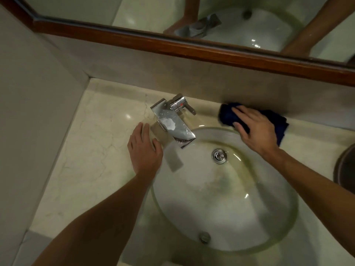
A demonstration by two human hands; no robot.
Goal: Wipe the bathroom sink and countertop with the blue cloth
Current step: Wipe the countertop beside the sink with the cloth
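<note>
The dark blue cloth (227, 116) lies bunched on the countertop (96, 146) behind the sink's right rim, against the back wall. My right hand (255, 129) presses down on it with fingers spread flat over the cloth. My left hand (144, 148) rests flat on the counter just left of the tap, fingers straight, holding nothing. The oval white sink (240, 208) sits in the middle, with greenish stains and a chrome drain plug (219, 156).
A chrome tap (172, 120) with a flat spout juts over the sink's back left. A wood-framed mirror (192, 48) hangs above the backsplash. A dark round object (345, 166) sits at the right edge. A wall closes off the left side.
</note>
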